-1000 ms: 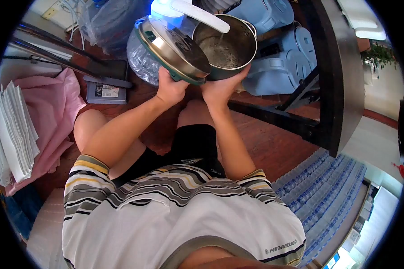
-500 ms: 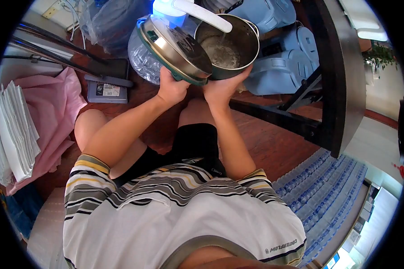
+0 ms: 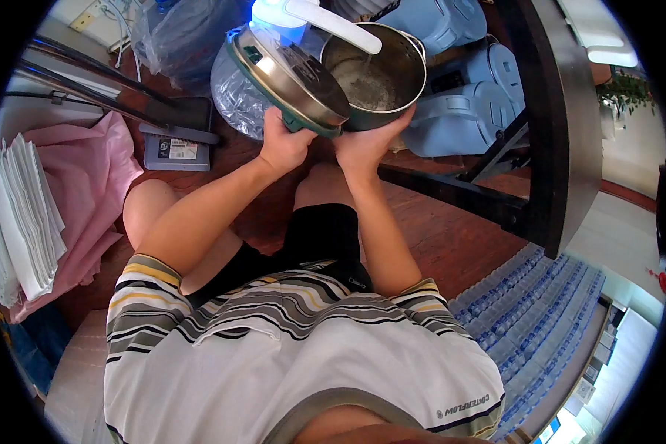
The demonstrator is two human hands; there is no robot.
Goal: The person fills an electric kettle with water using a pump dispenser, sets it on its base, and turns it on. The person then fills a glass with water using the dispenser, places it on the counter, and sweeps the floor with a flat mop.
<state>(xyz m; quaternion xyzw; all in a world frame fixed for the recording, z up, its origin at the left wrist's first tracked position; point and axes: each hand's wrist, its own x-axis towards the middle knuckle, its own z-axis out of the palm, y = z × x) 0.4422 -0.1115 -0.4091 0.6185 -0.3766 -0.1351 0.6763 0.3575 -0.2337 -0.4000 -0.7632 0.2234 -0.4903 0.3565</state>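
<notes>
My right hand (image 3: 368, 146) is wrapped round the lower side of a pot (image 3: 377, 119) with a steel inside and a dark green outside. Water (image 3: 370, 90) lies in its bottom, stirred by a thin stream from the white spout (image 3: 337, 27) of a water pump with a blue-lit body (image 3: 280, 26). In my left hand (image 3: 283, 144) is a shiny metal lid (image 3: 292, 78) with a green rim, tilted beside the pot. Its lower edge is close to my right hand; whether they touch I cannot tell. Behind the lid stands a clear water bottle (image 3: 237, 100).
Blue plastic jugs (image 3: 459, 118) stand right of the pot, beside a dark table (image 3: 562, 133) with a black metal frame. Wrapped packs of bottles (image 3: 533, 303) lie at right. White papers (image 3: 29, 214) and pink cloth (image 3: 100, 163) are at left, near a grey box (image 3: 176, 152).
Both hands hold the pot and lid almost still. Water keeps running into the pot, and its surface looks slightly different.
</notes>
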